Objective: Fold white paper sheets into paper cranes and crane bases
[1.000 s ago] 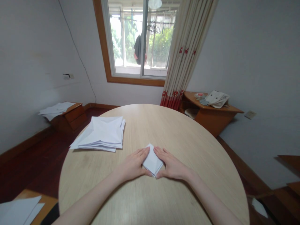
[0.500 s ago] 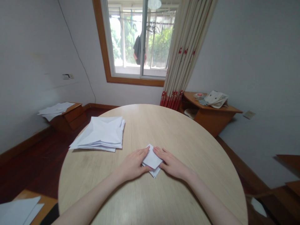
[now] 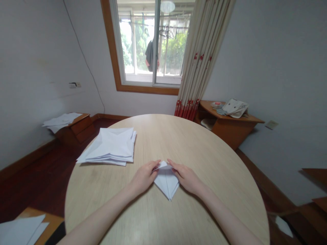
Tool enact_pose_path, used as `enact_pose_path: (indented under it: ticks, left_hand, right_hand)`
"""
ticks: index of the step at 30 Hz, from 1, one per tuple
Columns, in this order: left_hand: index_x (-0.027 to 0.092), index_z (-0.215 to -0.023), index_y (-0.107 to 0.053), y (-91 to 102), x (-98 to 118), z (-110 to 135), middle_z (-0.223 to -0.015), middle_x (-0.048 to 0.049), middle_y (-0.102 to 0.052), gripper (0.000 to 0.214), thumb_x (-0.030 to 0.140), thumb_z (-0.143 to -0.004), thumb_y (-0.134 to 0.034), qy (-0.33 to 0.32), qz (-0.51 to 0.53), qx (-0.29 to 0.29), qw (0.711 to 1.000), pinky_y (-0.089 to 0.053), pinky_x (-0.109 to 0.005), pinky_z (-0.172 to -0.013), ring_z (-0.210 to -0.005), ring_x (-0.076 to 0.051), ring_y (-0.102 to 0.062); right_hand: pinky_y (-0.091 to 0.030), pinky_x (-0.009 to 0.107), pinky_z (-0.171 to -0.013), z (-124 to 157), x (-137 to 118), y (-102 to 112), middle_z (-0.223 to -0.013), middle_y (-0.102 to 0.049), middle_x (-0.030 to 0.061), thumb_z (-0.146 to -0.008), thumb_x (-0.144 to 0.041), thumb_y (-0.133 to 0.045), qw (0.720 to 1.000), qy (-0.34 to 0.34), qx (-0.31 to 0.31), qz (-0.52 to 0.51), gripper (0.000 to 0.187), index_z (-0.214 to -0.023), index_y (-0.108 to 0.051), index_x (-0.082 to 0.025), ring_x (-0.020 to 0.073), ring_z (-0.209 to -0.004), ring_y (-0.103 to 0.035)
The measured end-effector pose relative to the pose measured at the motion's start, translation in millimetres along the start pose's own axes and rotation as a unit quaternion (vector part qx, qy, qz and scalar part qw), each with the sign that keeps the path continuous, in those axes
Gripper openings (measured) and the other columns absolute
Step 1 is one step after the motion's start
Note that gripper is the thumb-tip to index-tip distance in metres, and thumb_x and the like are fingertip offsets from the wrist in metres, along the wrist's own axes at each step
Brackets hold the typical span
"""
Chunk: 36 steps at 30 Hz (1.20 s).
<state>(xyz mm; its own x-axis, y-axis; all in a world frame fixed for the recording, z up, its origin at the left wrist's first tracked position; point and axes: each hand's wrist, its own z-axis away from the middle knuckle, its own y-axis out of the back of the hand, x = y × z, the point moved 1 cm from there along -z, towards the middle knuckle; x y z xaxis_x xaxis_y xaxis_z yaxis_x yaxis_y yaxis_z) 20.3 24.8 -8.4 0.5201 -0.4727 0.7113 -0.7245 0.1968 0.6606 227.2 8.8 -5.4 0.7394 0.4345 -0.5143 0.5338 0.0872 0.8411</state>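
Observation:
A small piece of folded white paper lies on the round wooden table, its point toward me and a crease down its middle. Its upper flap is lifted at the far end. My left hand pinches the flap's left edge between thumb and fingers. On the other side, my right hand grips the right edge the same way. Both fingertips come close together near the far tip of the paper.
A stack of creased white sheets sits at the table's left. More paper lies on a wooden surface at lower left, and further sheets on a small cabinet. A corner desk stands behind at right.
The paper's top flap has been raised from the near end toward the far end, showing the creased layer beneath. Both hands have moved with it and now pinch its edges.

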Motion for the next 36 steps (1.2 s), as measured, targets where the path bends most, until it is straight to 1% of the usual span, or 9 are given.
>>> enact_pose_path:
  ticks: [5, 9, 13, 18, 19, 21, 24, 31, 36]
  left_hand:
    - [0.017, -0.117, -0.063, 1.3, 5, -1, -0.113, -0.0082, -0.07, 0.035, 0.013, -0.086, -0.048, 0.01, 0.024, 0.015, 1.0, -0.047, -0.032, -0.092, -0.104, -0.023, -0.064]
    - [0.017, -0.109, -0.065, 0.5, 6, 0, -0.107, -0.0076, -0.071, 0.029, 0.014, -0.086, -0.048, 0.021, 0.02, 0.025, 0.999, -0.048, -0.032, -0.087, -0.098, -0.023, -0.065]
    - [0.017, -0.12, -0.054, -2.5, 3, 2, -0.115, -0.0104, -0.067, 0.033, 0.016, -0.088, -0.047, 0.014, 0.033, 0.049, 0.998, -0.049, -0.031, -0.084, -0.096, -0.021, -0.065]
    - [0.017, -0.12, -0.042, -4.6, 1, 4, -0.079, -0.0024, -0.067, 0.028, 0.018, -0.092, -0.039, 0.026, -0.033, 0.051, 0.998, -0.051, -0.031, -0.067, -0.068, -0.02, -0.066]
    - [0.018, -0.117, -0.044, -4.2, 2, 5, -0.082, -0.0027, -0.066, 0.026, 0.016, -0.092, -0.038, 0.012, -0.049, 0.047, 0.998, -0.051, -0.031, -0.068, -0.07, -0.019, -0.066]
    - [0.021, -0.108, -0.05, -3.0, 5, 5, -0.107, -0.0072, -0.064, 0.025, 0.01, -0.088, -0.038, -0.028, -0.078, 0.037, 0.996, -0.052, -0.031, -0.074, -0.083, -0.019, -0.067]
    - [0.02, -0.099, -0.058, -1.7, 9, 5, -0.135, -0.0099, -0.05, 0.028, 0.005, -0.084, -0.041, -0.061, -0.1, 0.015, 0.993, -0.051, -0.033, -0.083, -0.098, -0.021, -0.065]
    - [0.017, -0.099, -0.064, -1.7, 13, 7, -0.136, -0.0116, -0.046, 0.029, 0.005, -0.083, -0.042, -0.066, -0.085, 0.016, 0.994, -0.05, -0.034, -0.093, -0.107, -0.021, -0.06]
    - [0.017, -0.096, -0.067, 1.0, 16, 8, -0.138, -0.0114, -0.044, 0.027, 0.006, -0.08, -0.048, -0.092, -0.154, 0.013, 0.984, -0.046, -0.043, -0.098, -0.115, -0.026, -0.052]
  right_hand:
    - [-0.05, 0.039, -0.09, 0, -7, 0, -0.119, -0.068, 0.0118, -0.095, -0.019, -0.038, 0.999, 0.009, 0.045, 0.022, 0.038, -0.128, -0.056, -0.018, 0.0252, -0.107, -0.064]
    - [-0.051, 0.035, -0.087, 0, -9, -2, -0.115, -0.069, 0.0111, -0.095, -0.018, -0.038, 0.997, 0.013, 0.075, 0.02, 0.034, -0.122, -0.058, -0.02, 0.0246, -0.103, -0.066]
    - [-0.052, 0.034, -0.079, 1, -7, -6, -0.111, -0.07, 0.0121, -0.094, -0.021, -0.039, 0.995, -0.002, 0.096, 0.015, 0.034, -0.126, -0.052, -0.02, 0.0256, -0.095, -0.068]
    - [-0.052, 0.03, -0.07, 1, -3, -8, -0.109, -0.07, 0.0103, -0.093, -0.02, -0.038, 0.99, -0.019, 0.133, -0.043, 0.039, -0.132, -0.036, -0.021, 0.0227, -0.085, -0.07]
    - [-0.052, 0.03, -0.069, 1, -3, -8, -0.108, -0.07, 0.0102, -0.093, -0.02, -0.038, 0.989, -0.018, 0.14, -0.047, 0.036, -0.129, -0.037, -0.021, 0.0226, -0.085, -0.07]
    - [-0.052, 0.031, -0.071, 1, -2, -8, -0.104, -0.07, 0.0097, -0.093, -0.02, -0.038, 0.989, -0.01, 0.145, -0.038, 0.026, -0.118, -0.044, -0.021, 0.0227, -0.085, -0.07]
    - [-0.052, 0.033, -0.075, 1, -3, -8, -0.097, -0.069, 0.0084, -0.091, -0.016, -0.038, 0.991, 0.023, 0.132, -0.016, 0.02, -0.103, -0.052, -0.022, 0.0224, -0.087, -0.068]
    - [-0.05, 0.037, -0.09, 1, -6, -7, -0.118, -0.061, 0.0112, -0.088, -0.009, -0.041, 0.992, 0.056, 0.114, -0.016, 0.026, -0.1, -0.061, -0.02, 0.0213, -0.106, -0.061]
    - [-0.044, 0.046, -0.099, 2, -10, -4, -0.133, -0.052, 0.0147, -0.09, -0.011, -0.044, 0.989, 0.085, 0.12, 0.027, 0.024, -0.097, -0.066, -0.017, 0.0258, -0.12, -0.05]
